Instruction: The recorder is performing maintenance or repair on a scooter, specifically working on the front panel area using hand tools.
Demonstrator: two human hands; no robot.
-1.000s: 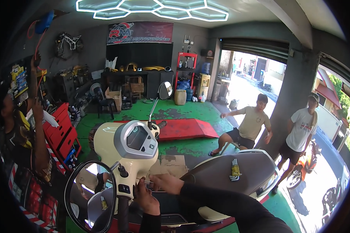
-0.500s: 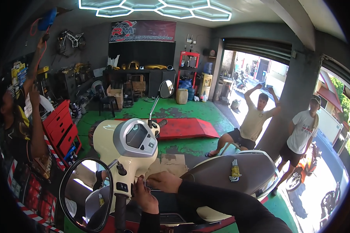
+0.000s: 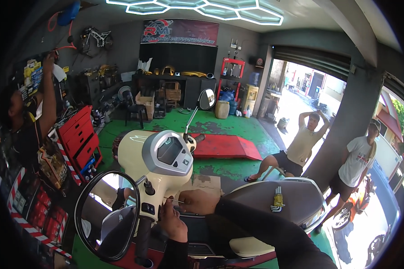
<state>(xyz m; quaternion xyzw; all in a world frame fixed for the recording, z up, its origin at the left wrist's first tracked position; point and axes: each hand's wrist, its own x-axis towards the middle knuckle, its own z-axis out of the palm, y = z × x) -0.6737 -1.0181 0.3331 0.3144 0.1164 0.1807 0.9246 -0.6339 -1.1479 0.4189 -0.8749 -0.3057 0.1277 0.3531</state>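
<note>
A cream scooter [image 3: 130, 150] with a grey dash display [image 3: 169, 150] stands before me. My left hand [image 3: 173, 224] is closed at the fingertips, close behind the handlebar switch panel [image 3: 149, 209]. What those fingers pinch, if anything, is too small to make out. Coming across from the right, my right hand [image 3: 201, 201] is closed round a thin metal rod [image 3: 175, 200], which points toward the left fingertips and the scooter's body. On the brown seat [image 3: 251, 199] lies a set of hex keys [image 3: 278, 200] in a yellow holder.
A round mirror [image 3: 107, 215] and the left grip [image 3: 143, 235] stand close to my left hand. Cardboard [image 3: 206, 181] lies beyond the scooter, then a red ramp [image 3: 226, 147]. One person reaches up beside a red tool cabinet [image 3: 81, 136]; another sits, and one stands at right.
My view has swung left, so the scene sits farther right. The thin rod now shows between my hands. At left, the person's raised arm has come down from the blue hose reel.
</note>
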